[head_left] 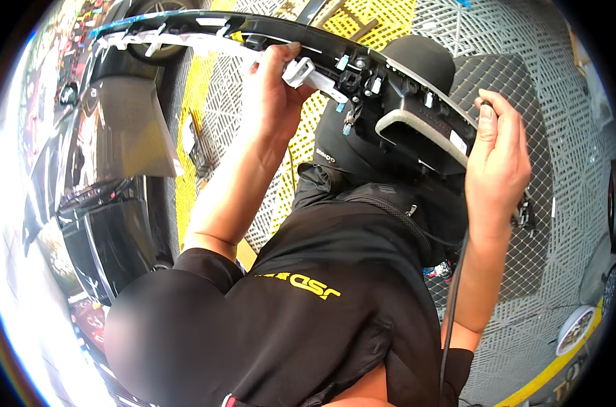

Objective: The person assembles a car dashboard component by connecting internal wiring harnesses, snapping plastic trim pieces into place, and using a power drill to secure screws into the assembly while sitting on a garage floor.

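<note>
A long, curved car trim panel (362, 88) spans the view above my lap, its black back side up, showing clips and light blue and white fasteners. My left hand (277, 88) is closed around its middle, beside a white plastic bracket (300, 72). At the panel's right end is my right hand (499, 152), its side against the edge. Thumb and forefinger there pinch a small dark piece (485, 104), too small to name. Grey padding (423, 129) lines an opening in the panel near that end.
At left stands a dark car (111, 129). The floor has grey and yellow grid tiles (213, 88) and a black quilted mat (525, 264). A black cable (455, 298) hangs along my right arm. A round white container (575, 330) of small parts sits at lower right.
</note>
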A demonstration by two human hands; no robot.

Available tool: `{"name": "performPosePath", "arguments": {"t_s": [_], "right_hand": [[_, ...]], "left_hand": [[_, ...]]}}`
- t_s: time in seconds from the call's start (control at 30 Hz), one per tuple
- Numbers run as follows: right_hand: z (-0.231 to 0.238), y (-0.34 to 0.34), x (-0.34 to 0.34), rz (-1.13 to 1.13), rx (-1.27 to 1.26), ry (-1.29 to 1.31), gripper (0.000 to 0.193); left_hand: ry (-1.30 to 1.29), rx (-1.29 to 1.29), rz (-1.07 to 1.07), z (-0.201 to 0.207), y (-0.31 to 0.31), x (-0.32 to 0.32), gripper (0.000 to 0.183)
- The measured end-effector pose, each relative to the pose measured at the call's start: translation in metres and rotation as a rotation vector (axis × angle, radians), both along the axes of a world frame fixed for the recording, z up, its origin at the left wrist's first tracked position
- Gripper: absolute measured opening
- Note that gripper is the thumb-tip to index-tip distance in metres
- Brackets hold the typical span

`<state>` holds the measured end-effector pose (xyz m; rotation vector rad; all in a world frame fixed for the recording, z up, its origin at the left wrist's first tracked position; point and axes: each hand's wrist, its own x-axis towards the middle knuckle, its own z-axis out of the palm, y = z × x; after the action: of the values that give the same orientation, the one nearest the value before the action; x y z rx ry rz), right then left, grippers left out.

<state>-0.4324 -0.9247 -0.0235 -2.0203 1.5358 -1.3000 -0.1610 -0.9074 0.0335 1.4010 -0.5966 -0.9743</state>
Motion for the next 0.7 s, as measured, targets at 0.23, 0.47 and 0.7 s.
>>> {"name": "performPosePath", "arguments": {"t_s": [0.23,0.47,0.7], "right_hand": [[-0.021,-0.005,-0.007,0.248,0.183,-0.201,0.017],[-0.019,-0.008,-0.002,0.322,0.272,-0.144,0.023],[-0.021,-0.015,-0.005,0.373,0.309,-0.077,0.018]], "left_hand": [[-0.087,-0.027,0.095,-0.01,0.019,-0.02,0.023],[-0.105,-0.094,0.078,-0.024,0.031,-0.006,0.016],[-0.015,-0.101,0.118,-0.025,0.034,-0.015,0.016]]}}
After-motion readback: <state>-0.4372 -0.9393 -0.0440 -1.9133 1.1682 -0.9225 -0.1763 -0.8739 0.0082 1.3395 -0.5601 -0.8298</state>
